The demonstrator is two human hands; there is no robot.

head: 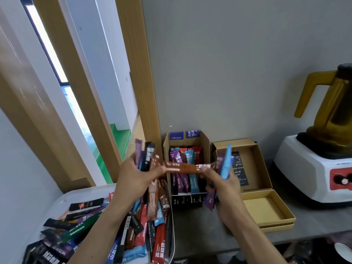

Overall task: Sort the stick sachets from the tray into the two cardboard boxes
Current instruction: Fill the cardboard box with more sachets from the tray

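the brown sachet [181,166] lies crosswise, long axis left to right, over the fuller cardboard box [206,145] near the counter's [209,235] back edge. the left hand [133,180] grips one end plus an upright bundle [146,157]; the right hand [222,185] pinches the other beside blue and purple sticks [226,161].

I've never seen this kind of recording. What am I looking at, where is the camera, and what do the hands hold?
No machine here: a person works with bare hands, and the one camera sits on their head, looking forward and down. The left hand grips a bundle of stick sachets; the right hand grips a blue sachet and purple ones. A brown sachet spans between both hands. At lower left a white tray holds a loose pile of sachets. Behind the hands, the left box is packed with sachets; the right box lies open with a few dark packets. A blender stands at far right.
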